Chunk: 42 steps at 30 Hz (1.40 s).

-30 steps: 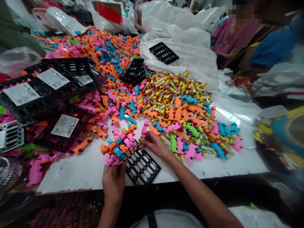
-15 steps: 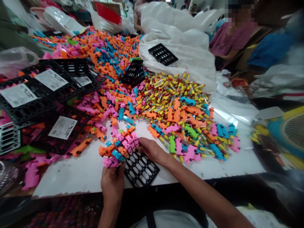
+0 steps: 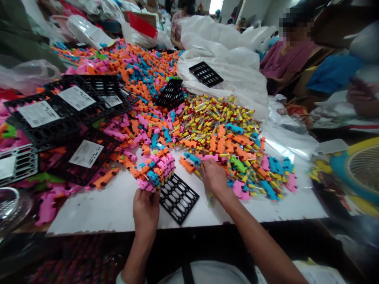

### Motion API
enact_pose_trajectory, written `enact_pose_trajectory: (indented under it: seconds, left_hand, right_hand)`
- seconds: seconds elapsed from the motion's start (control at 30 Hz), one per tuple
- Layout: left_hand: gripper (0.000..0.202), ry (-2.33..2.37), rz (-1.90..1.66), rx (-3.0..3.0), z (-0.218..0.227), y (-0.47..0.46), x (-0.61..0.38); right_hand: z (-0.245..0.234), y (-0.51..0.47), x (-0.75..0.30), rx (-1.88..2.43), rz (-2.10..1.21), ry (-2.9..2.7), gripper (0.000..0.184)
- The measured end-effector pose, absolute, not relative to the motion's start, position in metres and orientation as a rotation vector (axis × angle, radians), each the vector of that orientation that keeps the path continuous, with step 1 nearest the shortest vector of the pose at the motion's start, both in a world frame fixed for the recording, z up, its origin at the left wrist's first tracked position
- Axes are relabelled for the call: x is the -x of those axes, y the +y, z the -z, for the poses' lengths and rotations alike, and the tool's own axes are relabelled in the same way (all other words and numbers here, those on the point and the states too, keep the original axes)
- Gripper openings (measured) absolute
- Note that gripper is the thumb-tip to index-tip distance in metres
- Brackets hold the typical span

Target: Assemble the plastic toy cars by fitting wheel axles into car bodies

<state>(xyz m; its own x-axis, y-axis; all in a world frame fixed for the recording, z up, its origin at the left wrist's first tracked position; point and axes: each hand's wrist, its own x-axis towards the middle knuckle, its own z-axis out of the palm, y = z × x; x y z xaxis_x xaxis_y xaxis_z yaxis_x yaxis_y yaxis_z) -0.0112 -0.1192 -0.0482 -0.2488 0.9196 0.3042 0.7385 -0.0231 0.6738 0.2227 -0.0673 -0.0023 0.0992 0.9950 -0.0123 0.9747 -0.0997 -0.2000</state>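
My left hand (image 3: 145,211) grips the near corner of a black plastic grid tray (image 3: 179,198) lying on the white table (image 3: 97,209). Rows of small pink, orange and blue plastic toy cars (image 3: 156,170) stand in the tray's far part. My right hand (image 3: 213,176) rests fingers-down on the loose pile of coloured toy cars (image 3: 245,161) just right of the tray; whether its curled fingers hold a piece is hidden. Yellow and red tubes (image 3: 207,118) lie heaped behind that pile.
Stacked black grid trays with white labels (image 3: 59,114) fill the left side. More coloured cars (image 3: 133,67) cover the far table. White plastic bags (image 3: 231,63) with a black tray (image 3: 205,73) on top sit behind. A person in a purple shirt (image 3: 284,55) sits at the far right.
My right hand left the filled rows on the tray and moved right into the loose car pile. The left hand kept its hold on the tray. The view shifted slightly.
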Motion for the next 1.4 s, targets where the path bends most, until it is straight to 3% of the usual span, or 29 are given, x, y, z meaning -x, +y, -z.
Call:
enact_pose_trajectory:
  seconds: [0.1,0.27,0.33,0.47,0.67,0.77,0.9,1.13,1.23,1.4]
  left_hand:
    - [0.019,1.969,-1.178,-1.745,0.049,-0.116,0.010]
    - [0.017,1.941,-1.175,-1.740,0.050,-0.118,0.011]
    - [0.016,1.941,-1.171,-1.737,0.050,-0.119,0.012]
    - [0.016,1.945,-1.170,-1.717,0.048,-0.119,0.010]
    - [0.014,1.947,-1.180,-1.714,0.050,-0.118,0.011]
    - [0.014,1.929,-1.204,-1.712,0.052,-0.118,0.013]
    - [0.016,1.895,-1.193,-1.695,0.051,-0.117,0.014]
    - [0.019,1.915,-1.216,-1.795,0.050,-0.130,0.016]
    - [0.021,1.945,-1.208,-1.848,0.050,-0.151,0.017]
    - [0.029,1.939,-1.111,-2.031,0.057,-0.165,0.013]
  right_hand:
    - [0.006,-0.076,-0.213,1.849,-0.484,-1.873,0.013]
    - [0.035,-0.110,-0.165,1.179,-1.407,-1.509,0.014]
    - [0.042,-0.118,-0.149,1.113,-1.516,-1.410,0.012]
    - [0.040,-0.119,-0.141,1.184,-1.271,-1.640,0.004]
    - [0.046,-0.122,-0.134,1.194,-0.711,-2.055,0.015]
    - [0.049,-0.123,-0.125,1.187,-0.681,-2.130,0.018]
    - [0.037,-0.115,-0.144,1.112,-0.832,-2.034,0.009]
    - [0.018,-0.083,-0.208,2.052,-0.299,-1.945,0.013]
    - [0.021,-0.084,-0.211,1.948,-0.460,-1.825,0.011]
    - [0.032,-0.099,-0.178,1.354,-1.239,-1.455,0.019]
